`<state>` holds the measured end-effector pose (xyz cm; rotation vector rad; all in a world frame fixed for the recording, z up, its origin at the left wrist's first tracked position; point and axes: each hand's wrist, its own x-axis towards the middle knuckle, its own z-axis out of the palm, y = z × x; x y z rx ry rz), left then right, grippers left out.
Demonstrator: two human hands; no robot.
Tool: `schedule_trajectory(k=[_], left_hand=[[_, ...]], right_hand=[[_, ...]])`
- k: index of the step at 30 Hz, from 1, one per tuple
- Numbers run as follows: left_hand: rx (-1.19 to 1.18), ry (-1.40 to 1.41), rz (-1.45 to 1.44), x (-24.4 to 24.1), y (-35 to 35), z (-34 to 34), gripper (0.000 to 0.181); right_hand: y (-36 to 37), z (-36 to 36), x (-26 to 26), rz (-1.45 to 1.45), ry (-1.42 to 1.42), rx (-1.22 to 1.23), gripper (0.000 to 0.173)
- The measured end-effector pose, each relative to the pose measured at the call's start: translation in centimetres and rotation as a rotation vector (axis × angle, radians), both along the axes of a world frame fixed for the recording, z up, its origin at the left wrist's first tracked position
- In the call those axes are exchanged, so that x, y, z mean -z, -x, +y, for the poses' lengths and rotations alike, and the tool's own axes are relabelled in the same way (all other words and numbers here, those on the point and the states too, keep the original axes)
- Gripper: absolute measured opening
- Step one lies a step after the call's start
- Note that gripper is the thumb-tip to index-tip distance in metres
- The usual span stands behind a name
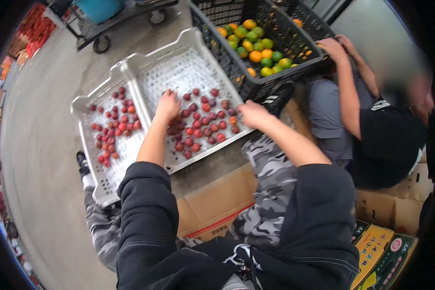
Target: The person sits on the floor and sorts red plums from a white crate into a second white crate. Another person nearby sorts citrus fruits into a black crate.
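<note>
Two light plastic crates stand side by side before me, the left crate (83,127) and the right crate (203,156). Red and purple plums (197,124) are spread over the near part of the right one, and more plums (110,139) lie in the left one. My left hand (168,105) is inside the right crate, at the left edge of its plums, with fingers bent down; whether it holds a plum cannot be told. At that crate's right side, my right hand (253,114) is beside its rim, close to some plums; its fingertips are partly hidden.
A black plastic crate (282,74) of green and orange citrus fruit (255,45) stands at the upper right. A co-worker (388,141) sits beside it, hands on its edge. A wheeled cart (123,27) is at the top left. Cardboard boxes (378,250) lie lower right.
</note>
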<state>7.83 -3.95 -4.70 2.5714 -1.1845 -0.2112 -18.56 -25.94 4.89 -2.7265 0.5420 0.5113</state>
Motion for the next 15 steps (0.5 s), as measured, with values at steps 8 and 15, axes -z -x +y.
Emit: schedule_trajectory(k=[8, 15], left_hand=[[0.004, 0.142, 0.068, -0.7, 2.7, 1.3, 0.061], [-0.455, 0.256, -0.124, -5.1, -4.2, 13.9, 0.036]], right_hand=[[-0.1, -0.3, -0.3, 0.061, 0.021, 0.022, 0.032], [-0.2, -0.4, 0.6, 0.016, 0.015, -0.008, 0.033]])
